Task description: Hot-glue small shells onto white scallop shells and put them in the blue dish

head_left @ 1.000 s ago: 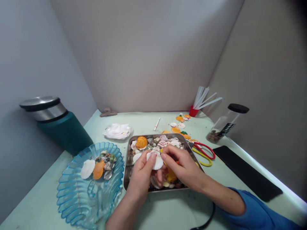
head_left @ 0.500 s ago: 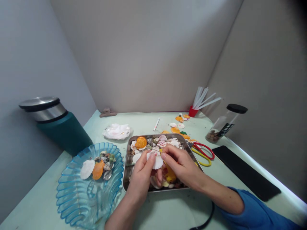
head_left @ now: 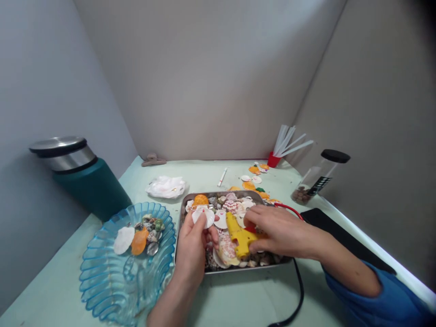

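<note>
Right hand (head_left: 281, 230) on glue gun (head_left: 241, 237) (scissors (head_left: 290, 207) mostly hidden behind).

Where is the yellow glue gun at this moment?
In the head view, the yellow glue gun is over the seashells in the metal tray, just right of its middle, with the right hand at its handle.

One glue gun (head_left: 239, 236), one tray (head_left: 218, 271)

smooth plastic glue gun (head_left: 241, 239), metal tray (head_left: 235, 270)
</note>
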Tool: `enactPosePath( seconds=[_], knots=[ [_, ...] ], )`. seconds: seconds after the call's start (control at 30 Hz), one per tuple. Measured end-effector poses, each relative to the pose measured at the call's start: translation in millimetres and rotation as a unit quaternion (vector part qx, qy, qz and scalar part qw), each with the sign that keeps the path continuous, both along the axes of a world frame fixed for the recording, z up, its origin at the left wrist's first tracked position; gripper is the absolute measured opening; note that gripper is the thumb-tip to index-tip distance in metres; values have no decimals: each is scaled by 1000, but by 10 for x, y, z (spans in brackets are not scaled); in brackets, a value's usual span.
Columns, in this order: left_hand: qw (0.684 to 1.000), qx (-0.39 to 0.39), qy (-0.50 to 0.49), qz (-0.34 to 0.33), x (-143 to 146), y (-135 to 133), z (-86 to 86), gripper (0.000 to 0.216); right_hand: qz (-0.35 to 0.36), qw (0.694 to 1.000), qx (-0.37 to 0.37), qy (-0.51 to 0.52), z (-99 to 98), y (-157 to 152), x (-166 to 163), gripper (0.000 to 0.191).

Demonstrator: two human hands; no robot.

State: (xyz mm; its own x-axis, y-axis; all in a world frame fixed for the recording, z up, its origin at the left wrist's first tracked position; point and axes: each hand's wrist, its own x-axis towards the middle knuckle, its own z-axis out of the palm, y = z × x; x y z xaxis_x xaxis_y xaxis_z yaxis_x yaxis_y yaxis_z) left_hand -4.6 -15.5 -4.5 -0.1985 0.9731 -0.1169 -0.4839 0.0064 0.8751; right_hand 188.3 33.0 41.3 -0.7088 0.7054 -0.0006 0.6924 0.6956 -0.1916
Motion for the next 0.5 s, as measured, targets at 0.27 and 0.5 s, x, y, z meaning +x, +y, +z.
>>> enactPosePath(
  seconds=[0.27,0.5],
  knots=[
    [1000,9,15,15,-1,-5,5,21,-26,990,52,-130,-91,-49,-50,28],
    [999,15,34,6,2,3,-26,22,-49,985,89,-139,-55,-19,15,22]
  ],
)
